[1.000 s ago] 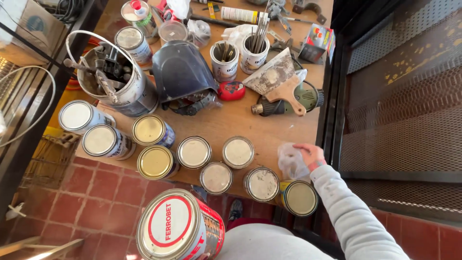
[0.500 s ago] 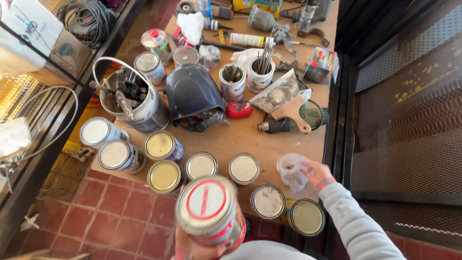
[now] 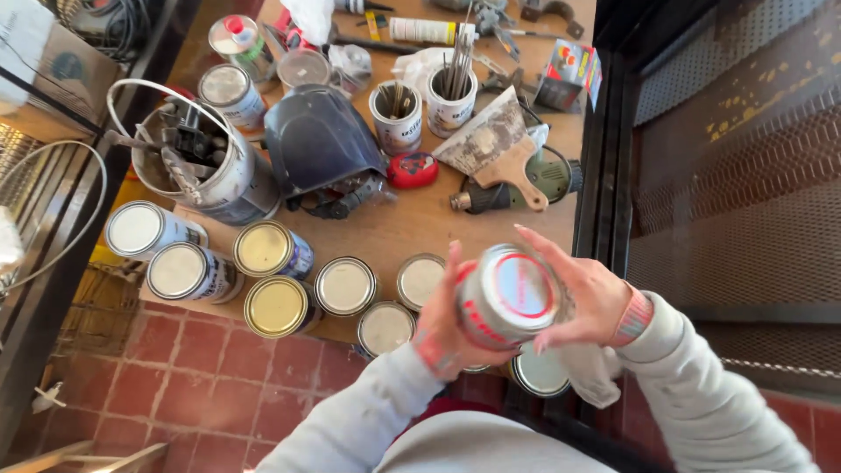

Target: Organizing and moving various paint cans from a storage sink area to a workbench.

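I hold a small paint can (image 3: pixel 508 296) with a red-and-white lid over the near edge of a wooden table (image 3: pixel 420 223). My left hand (image 3: pixel 441 328) wraps its side from below. My right hand (image 3: pixel 585 298) cups the other side, fingers spread over the rim. A crumpled whitish rag (image 3: pixel 589 372) hangs under my right wrist. Several closed paint cans stand along the table edge beneath my hands, one (image 3: pixel 540 371) partly hidden by the held can.
A metal bucket of tools (image 3: pixel 194 162), a dark welding mask (image 3: pixel 320 144), a red tape measure (image 3: pixel 413 170), a wide brush (image 3: pixel 499 149), cups of rods and a power tool (image 3: pixel 517 188) crowd the table. A metal mesh door (image 3: pixel 736 158) stands to the right; brick floor lies below.
My left hand lifted the red-and-white can up and right from near my body. My right hand left the table edge with the rag and closed on the can.
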